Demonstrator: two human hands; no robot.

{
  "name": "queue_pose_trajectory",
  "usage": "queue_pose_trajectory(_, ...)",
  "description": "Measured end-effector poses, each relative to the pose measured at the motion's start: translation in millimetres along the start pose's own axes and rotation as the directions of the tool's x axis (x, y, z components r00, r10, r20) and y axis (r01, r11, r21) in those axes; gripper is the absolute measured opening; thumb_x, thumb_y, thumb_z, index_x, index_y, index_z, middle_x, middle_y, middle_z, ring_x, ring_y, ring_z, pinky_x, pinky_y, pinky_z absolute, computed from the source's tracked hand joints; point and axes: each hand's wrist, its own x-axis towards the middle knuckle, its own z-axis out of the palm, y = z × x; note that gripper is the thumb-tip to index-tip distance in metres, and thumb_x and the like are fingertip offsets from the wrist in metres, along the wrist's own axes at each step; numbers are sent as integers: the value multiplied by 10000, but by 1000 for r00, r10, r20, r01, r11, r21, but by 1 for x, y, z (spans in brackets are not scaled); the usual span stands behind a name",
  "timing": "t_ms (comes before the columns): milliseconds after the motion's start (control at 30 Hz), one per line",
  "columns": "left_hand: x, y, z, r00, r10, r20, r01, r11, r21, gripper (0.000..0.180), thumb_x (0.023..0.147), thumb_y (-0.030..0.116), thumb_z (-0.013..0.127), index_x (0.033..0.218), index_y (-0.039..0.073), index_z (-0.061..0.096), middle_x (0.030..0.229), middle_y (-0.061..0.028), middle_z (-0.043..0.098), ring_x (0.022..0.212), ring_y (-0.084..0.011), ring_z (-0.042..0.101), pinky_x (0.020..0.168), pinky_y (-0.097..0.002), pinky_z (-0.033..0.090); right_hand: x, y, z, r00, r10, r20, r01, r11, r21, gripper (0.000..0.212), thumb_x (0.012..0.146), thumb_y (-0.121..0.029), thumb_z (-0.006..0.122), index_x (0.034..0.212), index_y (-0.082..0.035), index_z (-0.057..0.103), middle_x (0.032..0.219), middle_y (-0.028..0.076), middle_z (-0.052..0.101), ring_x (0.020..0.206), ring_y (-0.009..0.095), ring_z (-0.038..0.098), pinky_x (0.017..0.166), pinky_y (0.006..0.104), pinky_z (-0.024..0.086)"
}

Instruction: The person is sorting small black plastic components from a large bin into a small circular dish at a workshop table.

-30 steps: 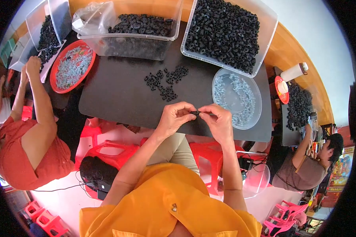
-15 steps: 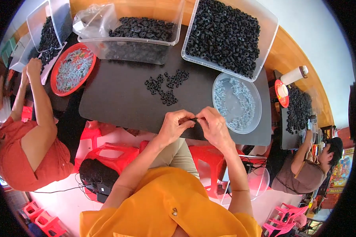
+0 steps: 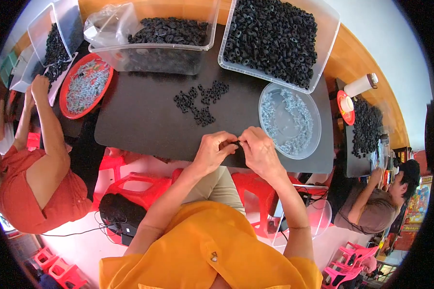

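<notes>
Just over the near edge of the dark table (image 3: 144,111), my two hands meet. A small black plastic part (image 3: 237,143) sits in the fingertips of my left hand (image 3: 215,150). My right hand (image 3: 258,150) pinches at the same part from the other side, and its fingers partly hide it. Beyond my hands lies a loose pile of small black ring-like parts (image 3: 201,115). To the right stands a round clear tray (image 3: 285,125) with many small shiny metal springs (image 3: 301,123) spread round it.
Two clear bins hold black parts: one at the back left (image 3: 149,46), one at the back right (image 3: 222,61). A red tray (image 3: 62,108) of small metal pieces lies left. Co-workers sit left (image 3: 43,183) and right (image 3: 371,207). Red stools (image 3: 144,192) stand under the table.
The view has shifted slightly. My hands stay together at the black part, with only small finger movement; the pile and the trays lie as before.
</notes>
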Motion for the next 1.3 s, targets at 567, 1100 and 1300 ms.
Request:
queue_pose_trajectory(567, 1, 1, 0, 1000, -25, 15, 26, 999, -41, 119, 768, -39, 617, 877, -84, 608, 738, -103, 631, 635, -133, 631, 584, -251, 504, -3, 2, -2, 998, 54, 36, -55, 998, 33, 77, 724, 64, 557, 777, 17, 527, 744, 172, 547, 719, 365, 553, 617, 425, 433)
queue_pose_trajectory(1100, -3, 2, 12, 975, 171, -138, -144, 971, 189, 128, 743, -51, 612, 871, -60, 606, 740, -134, 611, 601, -193, 622, 559, -300, 476, -9, 1, 18, 997, -32, -77, 21, 991, -135, 150, 678, 86, 529, 792, -2, 488, 782, 160, 505, 758, 345, 498, 671, 428, 429)
queue_pose_trajectory(1300, 0, 6, 11, 988, 7, -155, -3, 1000, 23, 151, 777, -28, 622, 925, -55, 607, 755, -105, 639, 501, -124, 575, 446, -257, 452, -10, 0, 21, 971, -13, -240, 14, 1000, 3, 222, 708, 111, 558, 905, 8, 562, 844, 141, 556, 796, 331, 554, 683, 394, 461)
